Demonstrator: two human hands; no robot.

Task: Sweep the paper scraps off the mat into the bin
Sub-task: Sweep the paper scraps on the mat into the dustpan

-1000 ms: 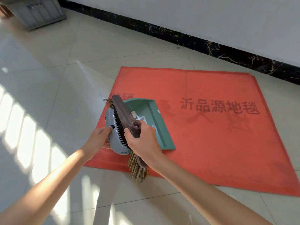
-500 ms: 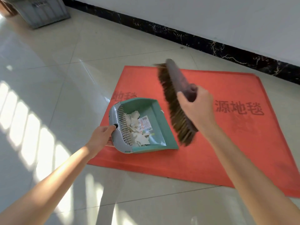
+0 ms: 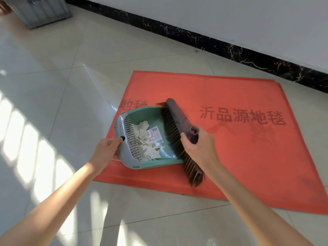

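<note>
A green and grey dustpan (image 3: 150, 115) lies on the left part of the red mat (image 3: 239, 150). White paper scraps (image 3: 148, 141) are piled inside it against the comb teeth. My left hand (image 3: 106, 148) grips the dustpan's grey back edge. My right hand (image 3: 198, 148) grips the brown brush head (image 3: 179, 118) by its socket. The bristles rest along the pan's open mouth and down onto the mat. The grey bin (image 3: 38, 9) stands far off at the top left.
Glossy pale floor tiles (image 3: 71, 86) surround the mat, with sun patches at the left. A white wall with a black marble skirting (image 3: 230, 48) runs behind the mat. Dark printed characters (image 3: 243, 117) mark the mat's middle.
One second ago the brush lay across the pan's back. My right hand then lifted it up and right, and now it has come down at the pan's mouth. The left hand stayed put.
</note>
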